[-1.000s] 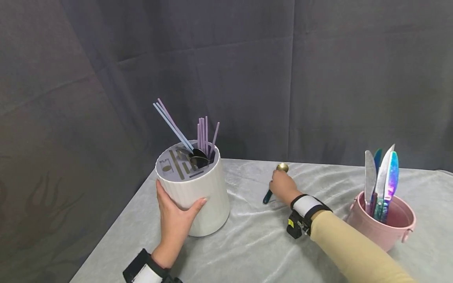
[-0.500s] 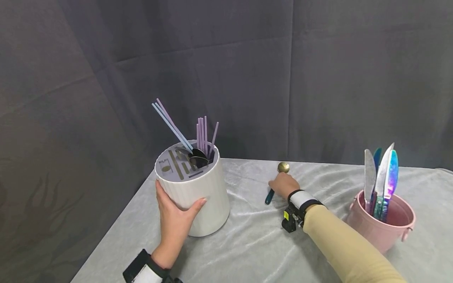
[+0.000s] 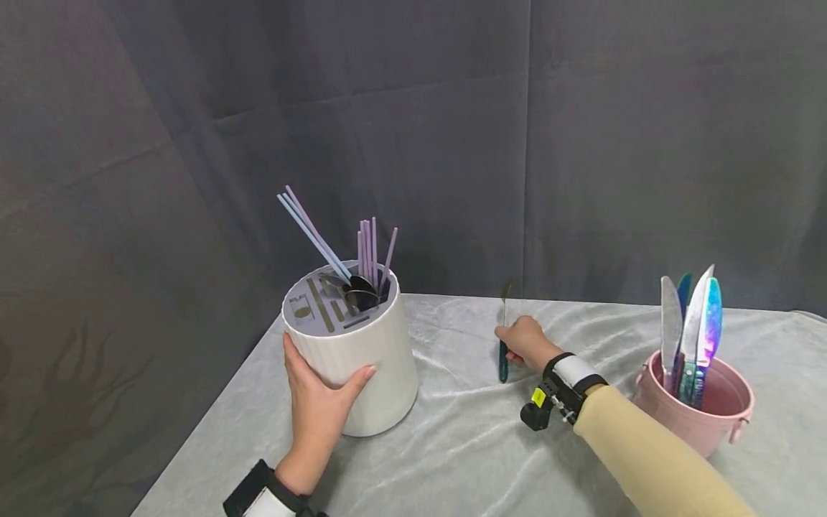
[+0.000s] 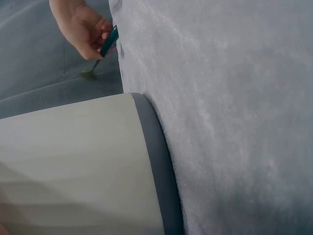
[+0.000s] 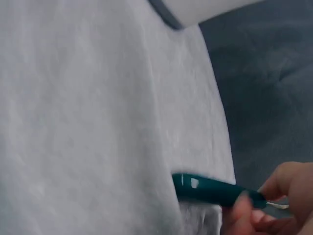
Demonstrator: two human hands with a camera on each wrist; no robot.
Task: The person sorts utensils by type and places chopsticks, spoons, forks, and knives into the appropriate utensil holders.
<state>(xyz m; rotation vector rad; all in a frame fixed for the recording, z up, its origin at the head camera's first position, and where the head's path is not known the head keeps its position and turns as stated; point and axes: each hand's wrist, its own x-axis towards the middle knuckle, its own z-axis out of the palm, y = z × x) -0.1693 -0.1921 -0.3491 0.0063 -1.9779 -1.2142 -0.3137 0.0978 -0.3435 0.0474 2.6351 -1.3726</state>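
In the head view my right hand (image 3: 528,342) pinches a spoon (image 3: 503,362) by its dark green handle. The spoon stands nearly edge-on there, its gold-toned bowl pointing at the back curtain. The right wrist view shows thumb and fingertips on the handle (image 5: 210,191) near the neck. My left hand (image 3: 316,406) rests against a white ribbed utensil holder (image 3: 384,377), thumb and forefinger spread across its side; its other fingers are hidden. Purple and light-blue chopsticks (image 3: 314,233) and dark spoons (image 3: 362,293) stand in the holder's grey slotted top.
To the right, a pink bucket (image 3: 730,424) contains several knives (image 3: 693,323), blades up, some silver and some iridescent. Wrinkled light-grey cloth (image 3: 446,445) covers the table. Behind its far edge hangs a dark grey curtain (image 3: 614,143).
The spoon was lying slantwise with its bowl face showing; now it is turned edge-on and lifted by my right hand, which has moved slightly right. My left hand and the holder stay put.
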